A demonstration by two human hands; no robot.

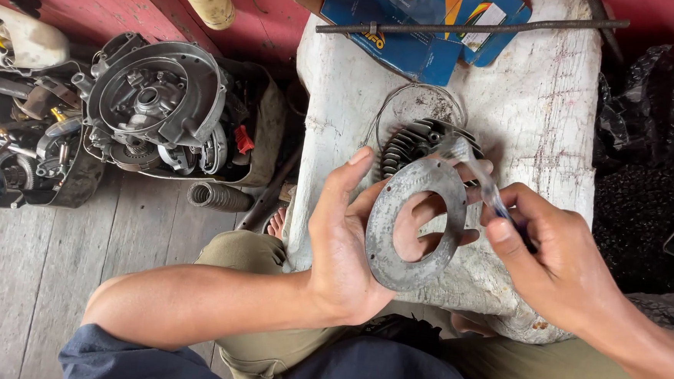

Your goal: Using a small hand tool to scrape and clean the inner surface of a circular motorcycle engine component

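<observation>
here, near the centre of the frame, a flat grey metal ring plate (416, 224) with small holes round its edge stands almost upright in the left hand (347, 240), thumb on its near face and fingers curled behind and showing through the big middle opening. the right hand (556, 262), at centre right, is closed narrow around a slim tool with a clear handle (482, 180), whose blurred tip lies at the plate's upper edge. i judge the step in hand to be working along that rim, scraping or cleaning it; going on with it calls for a steady grip from the left hand and for turning the plate so a fresh stretch of edge meets the tip.

just behind the plate a dark finned engine cylinder (416, 144) lies on a rough whitish block (541, 108), with a thin wire loop (403, 101) round its far side. at the top of the frame blue cardboard packets (407, 32) and a long threaded rod (468, 27) rest on the block.

in the upper left a shallow, grimy tray (267, 124) on the wooden floor (49, 259) holds an open engine crankcase (153, 99) with gears showing. a second container at the far left holds mixed small metal parts (24, 142), too jumbled to tell apart. a coil spring (217, 197) lies on the boards beside the tray.
</observation>
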